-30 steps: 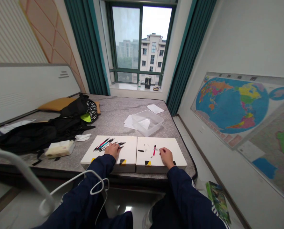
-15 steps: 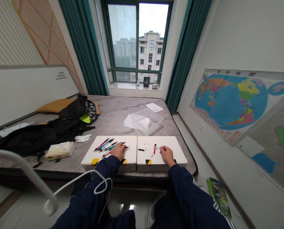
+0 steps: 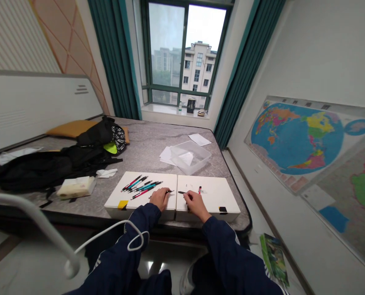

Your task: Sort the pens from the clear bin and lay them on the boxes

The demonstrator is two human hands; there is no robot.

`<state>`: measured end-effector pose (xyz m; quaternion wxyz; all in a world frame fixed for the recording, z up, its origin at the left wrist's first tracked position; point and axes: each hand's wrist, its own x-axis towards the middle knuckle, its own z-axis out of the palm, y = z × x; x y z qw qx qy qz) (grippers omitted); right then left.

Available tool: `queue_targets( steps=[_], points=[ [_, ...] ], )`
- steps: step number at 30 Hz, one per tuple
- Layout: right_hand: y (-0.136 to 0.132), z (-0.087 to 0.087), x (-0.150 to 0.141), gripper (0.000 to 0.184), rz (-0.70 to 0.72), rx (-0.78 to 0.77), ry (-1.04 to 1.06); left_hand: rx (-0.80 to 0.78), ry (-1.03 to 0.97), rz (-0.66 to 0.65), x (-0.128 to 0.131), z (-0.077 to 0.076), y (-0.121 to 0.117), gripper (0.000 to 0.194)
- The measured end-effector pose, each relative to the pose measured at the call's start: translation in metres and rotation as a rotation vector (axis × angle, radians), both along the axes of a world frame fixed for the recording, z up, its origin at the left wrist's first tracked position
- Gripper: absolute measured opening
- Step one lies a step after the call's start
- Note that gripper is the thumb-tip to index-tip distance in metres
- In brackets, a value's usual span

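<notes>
White box seam (image 3: 176,192) beside left hand (image 3: 159,199)

Head-worn camera looks forward and down at left hand (image 3: 159,198) and right hand (image 3: 194,203).

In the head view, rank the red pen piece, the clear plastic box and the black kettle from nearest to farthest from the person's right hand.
From the right hand:
1. Red pen piece: on the right-hand white box, just ahead of the hand.
2. Clear plastic box: on the grey mattress, beyond the white boxes.
3. Black kettle: on the windowsill, farthest.
</notes>
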<state>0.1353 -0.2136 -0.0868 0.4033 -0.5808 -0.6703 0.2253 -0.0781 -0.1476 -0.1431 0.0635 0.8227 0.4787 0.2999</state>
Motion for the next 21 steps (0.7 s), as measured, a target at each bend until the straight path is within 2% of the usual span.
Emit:
queue_targets(
  steps=[3, 6, 9, 12, 16, 21],
  points=[
    [-0.004, -0.003, -0.028, 0.036, 0.032, -0.047, 0.032, -0.002, -0.009, -0.022, -0.002, 0.003, -0.002, 0.020],
    [-0.005, -0.010, -0.036, 0.044, -0.001, -0.145, 0.108, 0.008, -0.026, -0.094, -0.001, 0.010, -0.009, 0.022],
    [-0.006, -0.014, -0.032, 0.055, -0.012, -0.307, 0.261, 0.014, -0.043, -0.249, 0.005, 0.026, -0.024, 0.026],
    [-0.016, -0.014, -0.026, 0.058, 0.038, -0.384, 0.401, -0.022, -0.016, -0.403, 0.014, 0.046, -0.048, 0.029],
    [-0.047, -0.013, -0.019, 0.059, 0.039, -0.417, 0.525, -0.111, -0.046, -0.395, 0.022, 0.063, -0.088, 0.028],
    [-0.088, -0.011, -0.012, 0.063, 0.021, -0.456, 0.514, -0.214, -0.196, -0.354, 0.028, 0.059, -0.131, 0.021]
  ],
)
